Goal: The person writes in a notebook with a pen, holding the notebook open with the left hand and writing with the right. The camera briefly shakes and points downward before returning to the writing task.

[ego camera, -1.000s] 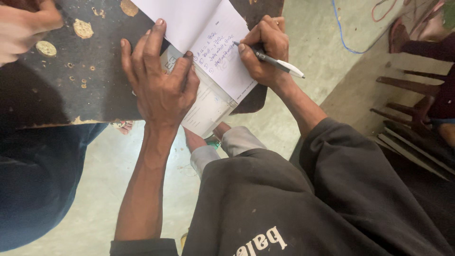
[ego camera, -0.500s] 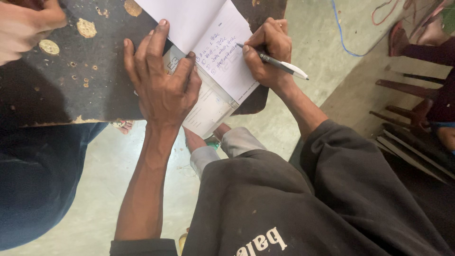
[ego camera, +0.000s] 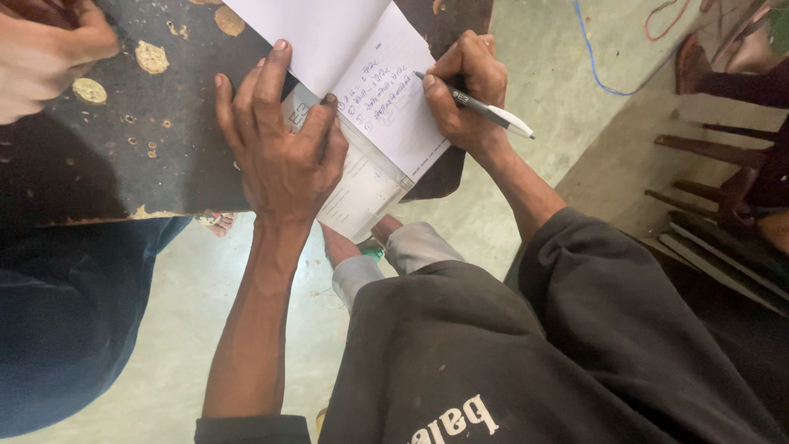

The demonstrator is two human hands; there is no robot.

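**Pen creeping along the page, left hand pinning the pad**

So the right hand (ego camera: 462, 92) has the pen (ego camera: 481, 108) pinched tight between thumb and fingers, tip down on the white page of the notepad (ego camera: 393, 107) near its upper edge. Compared with a second ago the tip sits a touch further along the line, and there looks to be a bit more handwriting behind it, so the writing seems to be moving along, not stalled. Can't read any of it and wouldn't try.

The left hand (ego camera: 283, 148) lies flat and spread, fingers pressing the pad's left side against the dark, scuffed table (ego camera: 123, 164), not gripping anything, just holding it down. It has barely shifted. The pad hangs partly over the table's near edge.

Top left, another person's hand (ego camera: 41, 49) rests on the table, well apart from the pad. Concrete floor (ego camera: 534, 49) below, with a blue cable (ego camera: 596, 62) trailing across it.
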